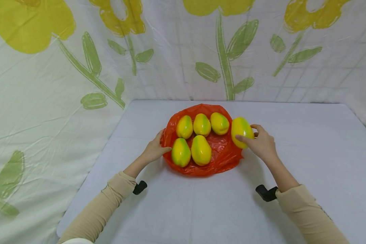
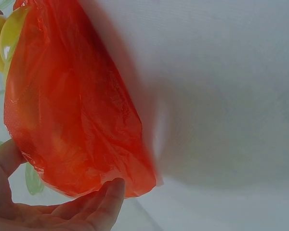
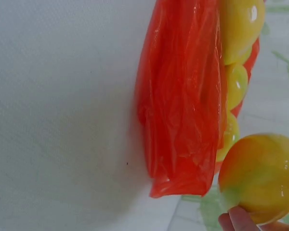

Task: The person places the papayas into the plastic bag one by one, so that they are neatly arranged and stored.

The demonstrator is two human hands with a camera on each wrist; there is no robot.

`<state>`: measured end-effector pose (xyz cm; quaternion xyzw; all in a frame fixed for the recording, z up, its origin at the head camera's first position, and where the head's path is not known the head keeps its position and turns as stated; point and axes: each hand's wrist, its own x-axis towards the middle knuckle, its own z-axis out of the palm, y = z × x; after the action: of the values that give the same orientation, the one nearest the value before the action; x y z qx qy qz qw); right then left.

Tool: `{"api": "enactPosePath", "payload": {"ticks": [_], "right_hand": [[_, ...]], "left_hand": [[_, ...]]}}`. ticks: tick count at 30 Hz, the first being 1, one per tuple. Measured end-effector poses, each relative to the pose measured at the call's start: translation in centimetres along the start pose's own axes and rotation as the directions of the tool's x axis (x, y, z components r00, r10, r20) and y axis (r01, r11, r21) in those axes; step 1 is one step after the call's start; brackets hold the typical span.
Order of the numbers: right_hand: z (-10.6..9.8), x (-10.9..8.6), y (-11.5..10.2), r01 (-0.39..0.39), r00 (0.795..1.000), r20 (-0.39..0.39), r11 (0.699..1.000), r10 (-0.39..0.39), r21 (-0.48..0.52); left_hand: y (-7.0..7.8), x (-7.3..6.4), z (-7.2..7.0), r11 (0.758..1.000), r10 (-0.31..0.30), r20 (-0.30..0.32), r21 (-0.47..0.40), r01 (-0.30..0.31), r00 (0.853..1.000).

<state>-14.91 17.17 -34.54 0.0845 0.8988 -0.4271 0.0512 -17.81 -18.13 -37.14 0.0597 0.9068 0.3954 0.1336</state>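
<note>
A red plastic bag (image 1: 220, 149) sits spread open on the table, its rim folded outward. Inside lie several glossy yellow-green fruits (image 1: 201, 150), shaped like mangoes or small papayas, three in the far row and two in the near row. My left hand (image 1: 154, 149) holds the bag's left edge, thumb over the rim and fingers against the outside (image 2: 74, 211). At the bag's right edge, my right hand (image 1: 263, 144) grips another such fruit (image 1: 241, 130), raised at rim height. The right wrist view shows fingertips (image 3: 241, 219) on this fruit's underside.
The white table (image 1: 317, 162) extends around the bag on all sides. A hanging cloth with printed yellow flowers (image 1: 119, 17) stands behind and at the left. Black wrist mounts (image 1: 266, 193) stick out from both forearms.
</note>
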Motion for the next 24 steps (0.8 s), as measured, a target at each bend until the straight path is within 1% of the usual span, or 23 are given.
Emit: {"api": "enactPosePath", "payload": {"ticks": [13,24], "right_hand": [[0.6,-0.4,-0.5,-0.001,1.000,0.012,1.000,0.001,0.004],[1.8,-0.7,-0.6,-0.011,0.999,0.049,1.000,0.010,0.021]], "left_hand": [[0.1,0.0,-0.1,1.000,0.005,0.003,-0.003,-0.005,1.000],[0.2,-0.2,0.0,1.000,-0.003,0.012,-0.013,0.003,1.000]]}}
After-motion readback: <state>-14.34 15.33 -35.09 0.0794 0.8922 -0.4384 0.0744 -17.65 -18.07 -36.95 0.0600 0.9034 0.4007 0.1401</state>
